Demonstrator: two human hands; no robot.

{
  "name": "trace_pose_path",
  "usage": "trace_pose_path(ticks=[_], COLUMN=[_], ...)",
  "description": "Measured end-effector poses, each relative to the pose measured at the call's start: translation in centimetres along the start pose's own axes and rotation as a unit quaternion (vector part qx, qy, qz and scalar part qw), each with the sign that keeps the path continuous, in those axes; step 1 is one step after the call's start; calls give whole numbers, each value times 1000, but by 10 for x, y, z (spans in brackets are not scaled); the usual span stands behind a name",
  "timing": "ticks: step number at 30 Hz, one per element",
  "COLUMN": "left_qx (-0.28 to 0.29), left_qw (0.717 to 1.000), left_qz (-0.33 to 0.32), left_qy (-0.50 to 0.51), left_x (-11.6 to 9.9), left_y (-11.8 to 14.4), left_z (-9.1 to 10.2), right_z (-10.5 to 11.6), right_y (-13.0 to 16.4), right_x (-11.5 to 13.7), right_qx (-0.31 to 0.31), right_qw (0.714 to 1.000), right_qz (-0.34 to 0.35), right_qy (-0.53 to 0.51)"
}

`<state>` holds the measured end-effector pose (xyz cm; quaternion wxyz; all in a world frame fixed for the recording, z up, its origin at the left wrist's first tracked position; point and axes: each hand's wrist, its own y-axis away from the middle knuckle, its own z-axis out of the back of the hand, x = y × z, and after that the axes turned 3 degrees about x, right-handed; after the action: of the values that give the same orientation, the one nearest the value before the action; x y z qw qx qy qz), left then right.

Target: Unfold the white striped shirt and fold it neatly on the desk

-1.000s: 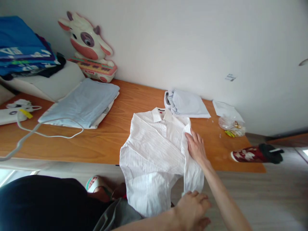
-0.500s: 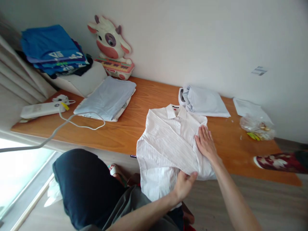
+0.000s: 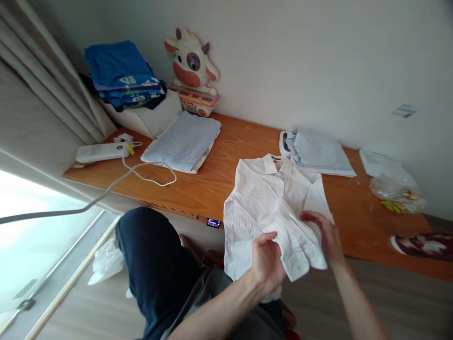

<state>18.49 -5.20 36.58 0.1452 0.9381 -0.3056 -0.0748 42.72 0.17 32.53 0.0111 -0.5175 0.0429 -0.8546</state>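
A white pinstriped shirt (image 3: 264,200) lies collar-up on the wooden table (image 3: 212,179), its lower part hanging over the front edge. My left hand (image 3: 267,259) grips the shirt's sleeve near the cuff, lifted off the table. My right hand (image 3: 323,236) holds the same sleeve from the right side, fingers curled into the fabric.
A folded light blue garment (image 3: 316,151) lies behind the shirt, and another folded blue pile (image 3: 184,141) sits to the left. A cow toy (image 3: 193,71), stacked blue clothes (image 3: 120,73), a white device with cable (image 3: 101,152), papers and a plastic bag (image 3: 396,191) line the table.
My right hand left the flat shirt and took hold of the sleeve. My left hand rose with the cuff end. The view shifted left.
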Motion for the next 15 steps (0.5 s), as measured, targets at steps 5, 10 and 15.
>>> trace_pose_path(ticks=[5,10,15], left_qx=[-29,30,38], left_qw=[997,989,938], left_qz=[-67,-73,28], left_qy=[19,-128,-344], left_x=[4,13,-7], left_y=[-24,-27,12], left_z=[1,30,70], right_z=[-34,-20,23], right_y=[95,98,66], right_x=[31,21,48], right_qx=[-7,-182,-324], right_qw=[922,933,926], right_qz=[-167,-179,-65], right_qy=[-349,-253,-181])
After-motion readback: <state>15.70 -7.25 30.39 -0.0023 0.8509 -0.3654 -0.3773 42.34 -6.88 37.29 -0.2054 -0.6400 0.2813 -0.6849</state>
